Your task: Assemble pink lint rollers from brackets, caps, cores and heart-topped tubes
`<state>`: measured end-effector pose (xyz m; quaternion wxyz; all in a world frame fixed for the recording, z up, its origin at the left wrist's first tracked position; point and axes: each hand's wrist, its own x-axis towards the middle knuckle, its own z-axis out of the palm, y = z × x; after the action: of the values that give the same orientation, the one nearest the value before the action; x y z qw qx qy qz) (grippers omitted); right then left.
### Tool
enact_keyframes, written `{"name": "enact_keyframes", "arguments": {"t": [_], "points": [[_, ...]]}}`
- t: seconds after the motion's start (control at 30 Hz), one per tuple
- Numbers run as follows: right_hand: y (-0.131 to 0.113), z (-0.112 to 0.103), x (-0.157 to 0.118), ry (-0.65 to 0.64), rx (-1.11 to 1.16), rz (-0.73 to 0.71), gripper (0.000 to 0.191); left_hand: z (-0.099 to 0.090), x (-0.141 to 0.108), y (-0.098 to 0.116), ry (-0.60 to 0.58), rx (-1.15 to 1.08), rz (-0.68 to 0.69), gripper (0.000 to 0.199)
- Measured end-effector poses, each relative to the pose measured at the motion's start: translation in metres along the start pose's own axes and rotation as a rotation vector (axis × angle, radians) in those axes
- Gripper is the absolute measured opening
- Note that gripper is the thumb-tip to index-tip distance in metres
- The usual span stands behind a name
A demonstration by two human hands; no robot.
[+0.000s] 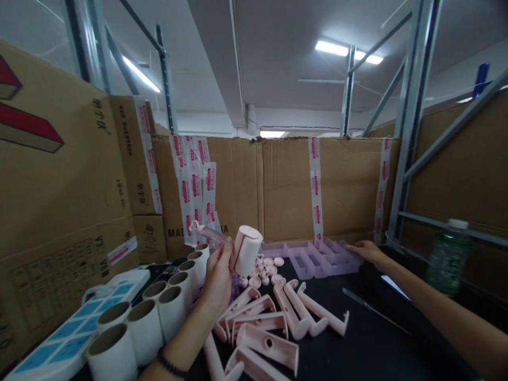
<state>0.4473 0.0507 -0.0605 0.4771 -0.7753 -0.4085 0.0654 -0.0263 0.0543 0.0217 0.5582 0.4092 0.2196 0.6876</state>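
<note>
My left hand point(220, 272) is closed around a lint roller, a pale pink roll point(248, 251) with a translucent pink handle point(212, 234) that ends in a hook. It is held tilted above the table. Far to the right, my right hand point(367, 252) is at the right end of a translucent purple compartment tray point(305, 264). Its fingers are drawn together at the tray's edge, and whatever is between them is too small to see. Below my left hand lie several pink plastic handle parts point(273, 344) and a heap of small round pink caps point(265, 271).
Several white rolls point(113, 352) stand upright on the left, beside a white power strip point(59, 338) with blue squares. A slim metal tool point(373, 309), a phone point(395, 287) and a green bottle point(448, 259) are on the right. Cardboard walls point(286, 190) enclose the black table.
</note>
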Motion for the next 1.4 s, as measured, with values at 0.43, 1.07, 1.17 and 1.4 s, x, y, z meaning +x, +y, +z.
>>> {"name": "enact_keyframes", "arguments": {"t": [0.43,1.07,1.17,1.4], "points": [[0.013,0.014,0.012,-0.114,0.078,0.08,0.029,-0.003,-0.003,-0.008,-0.066,0.1,0.006,0.048],[-0.133,-0.017,-0.145,-0.425,0.159,-0.641,0.038,0.003,-0.017,-0.001,-0.259,0.447,0.115,0.045],[-0.167,-0.015,-0.199,-0.514,0.217,-0.702,0.038,0.006,-0.02,-0.002,-0.289,0.458,0.091,0.046],[-0.19,0.001,-0.231,-0.485,0.369,-0.682,0.042,0.003,-0.026,-0.012,-0.334,0.45,0.045,0.042]]}}
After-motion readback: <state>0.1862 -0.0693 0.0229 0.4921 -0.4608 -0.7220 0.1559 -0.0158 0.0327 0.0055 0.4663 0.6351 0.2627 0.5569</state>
